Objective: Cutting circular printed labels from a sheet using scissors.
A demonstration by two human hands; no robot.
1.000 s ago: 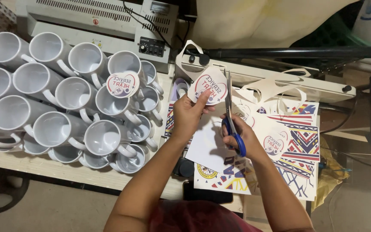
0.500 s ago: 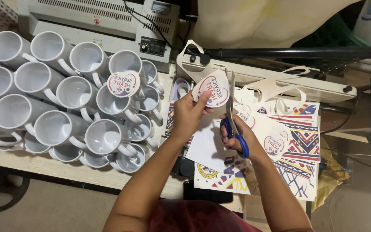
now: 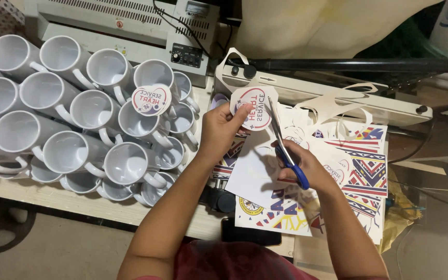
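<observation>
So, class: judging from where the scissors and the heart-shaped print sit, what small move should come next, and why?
Probably turn the heart-shaped print a little in the left hand and snip on: the scissors in the right hand meet its right edge, where a white margin shows.

- Two bare forearms come up from the bottom edge of the head view, with no sleeves, cuffs or gloves covering them anywhere in sight.
- The left hand is bare: no ring, no band, no watch shows on its fingers or at its wrist.
- The right hand is likewise bare, and its wrist carries no strap or bracelet.
- The nails are short and plain, as far as they can be made out.
- At the bottom centre, between the two arms, sits a piece of dark red clothing, dull and somewhat creased; its cut cannot be told.
</observation>
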